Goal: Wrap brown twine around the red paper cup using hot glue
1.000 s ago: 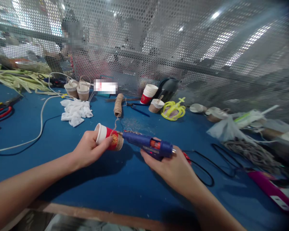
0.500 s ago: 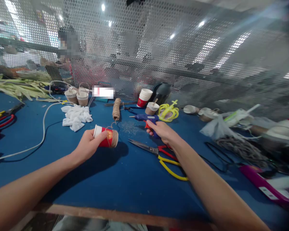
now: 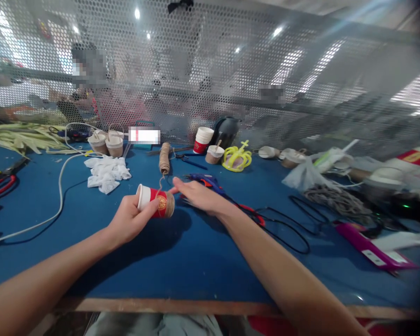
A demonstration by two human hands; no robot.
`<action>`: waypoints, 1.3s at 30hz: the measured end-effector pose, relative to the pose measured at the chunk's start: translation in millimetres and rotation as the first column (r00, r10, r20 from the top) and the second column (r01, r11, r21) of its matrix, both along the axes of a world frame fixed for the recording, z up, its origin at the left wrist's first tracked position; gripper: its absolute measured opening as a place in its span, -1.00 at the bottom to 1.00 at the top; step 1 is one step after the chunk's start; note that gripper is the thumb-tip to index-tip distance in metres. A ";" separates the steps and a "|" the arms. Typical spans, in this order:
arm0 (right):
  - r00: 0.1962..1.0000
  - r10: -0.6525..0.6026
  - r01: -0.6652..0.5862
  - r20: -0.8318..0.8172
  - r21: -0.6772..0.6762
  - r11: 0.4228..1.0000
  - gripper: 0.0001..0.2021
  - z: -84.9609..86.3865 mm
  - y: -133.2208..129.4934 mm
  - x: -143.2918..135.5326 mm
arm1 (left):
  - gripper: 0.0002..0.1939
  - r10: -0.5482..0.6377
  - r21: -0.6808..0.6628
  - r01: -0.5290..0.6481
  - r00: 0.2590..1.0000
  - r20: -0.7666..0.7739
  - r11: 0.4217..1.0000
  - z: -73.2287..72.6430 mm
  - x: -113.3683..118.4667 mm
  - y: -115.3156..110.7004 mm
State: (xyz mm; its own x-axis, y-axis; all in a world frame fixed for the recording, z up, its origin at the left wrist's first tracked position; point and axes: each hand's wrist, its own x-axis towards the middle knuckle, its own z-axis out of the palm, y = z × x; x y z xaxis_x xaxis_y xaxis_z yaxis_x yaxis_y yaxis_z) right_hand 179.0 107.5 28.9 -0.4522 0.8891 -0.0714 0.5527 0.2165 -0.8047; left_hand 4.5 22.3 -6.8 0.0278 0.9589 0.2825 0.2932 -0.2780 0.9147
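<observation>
My left hand (image 3: 131, 219) is closed around a red and white paper cup (image 3: 153, 198), tipped on its side with its mouth to the left. Twine (image 3: 169, 205) is wound about the cup's base end, and a strand runs up to the twine spool (image 3: 164, 159). My right hand (image 3: 198, 195) is open and holds nothing. Its fingers stretch toward the wound base; whether they touch it I cannot tell. Just behind this hand lies a blue glue gun (image 3: 207, 181) on the table. Scissors are mostly hidden under the right hand and forearm, with a red handle (image 3: 257, 214) showing.
On the blue table (image 3: 154, 275) are white lace (image 3: 107, 172), twine-wrapped cups (image 3: 115, 144), stacked paper cups (image 3: 203, 140) and a yellow crown-shaped piece (image 3: 238, 157). Black cable (image 3: 297, 240) loops at right. A perforated metal screen (image 3: 182, 93) stands behind.
My right hand has let go of the glue gun, which now lies on the table, and has moved left to the cup's base. The left hand still holds the cup in nearly the same place.
</observation>
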 end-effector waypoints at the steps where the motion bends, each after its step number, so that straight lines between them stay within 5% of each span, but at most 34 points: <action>1: 0.992 0.093 -0.102 -0.083 -0.111 0.989 -0.46 -2.8 -3.0 -8.1 | -0.67 -0.016 0.012 0.016 1.000 -0.022 1.000 0.4 0.1 -0.9; 5: 0.869 0.158 -0.353 -0.470 -0.362 0.863 -0.52 -8.4 -8.2 -23.5 | -0.67 -0.059 0.021 0.062 0.992 -0.109 0.998 -0.1 -0.6 -2.6; 9: 0.788 0.110 -0.378 -0.606 -0.334 0.863 -0.73 -1.2 -15.3 -20.8 | -0.66 -0.120 -0.087 0.118 0.993 -0.018 0.989 -1.6 0.4 -1.4; 15: 0.821 0.098 -0.205 -0.562 -0.130 0.970 -0.87 7.1 -27.1 -15.2 | -0.65 -0.077 -0.261 0.156 0.954 0.291 0.953 4.1 4.5 2.3; 21: 0.851 0.067 -0.065 -0.521 0.022 0.998 -0.86 14.4 -29.9 -4.8 | -0.69 0.007 -0.431 0.266 0.844 0.536 0.862 8.4 3.0 6.7; 27: 0.875 0.071 -0.050 -0.479 0.058 0.997 -0.85 11.9 -29.1 -5.0 | -0.73 0.017 -0.481 0.271 0.858 0.514 0.834 11.7 5.3 3.6; 39: 0.940 0.064 -0.020 -0.334 0.132 0.991 -0.83 3.9 -25.7 -6.8 | -0.73 -0.057 -0.402 0.286 0.867 0.495 0.870 8.8 4.3 -1.2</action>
State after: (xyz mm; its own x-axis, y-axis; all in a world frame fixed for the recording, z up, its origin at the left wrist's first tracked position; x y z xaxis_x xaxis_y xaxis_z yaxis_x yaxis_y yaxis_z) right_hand 172.2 81.8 32.8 -0.4676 0.8607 0.2013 0.2423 0.3439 -0.9072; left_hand 8.8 21.2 2.0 0.1835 0.9709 -0.1536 -0.1979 0.1896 0.9617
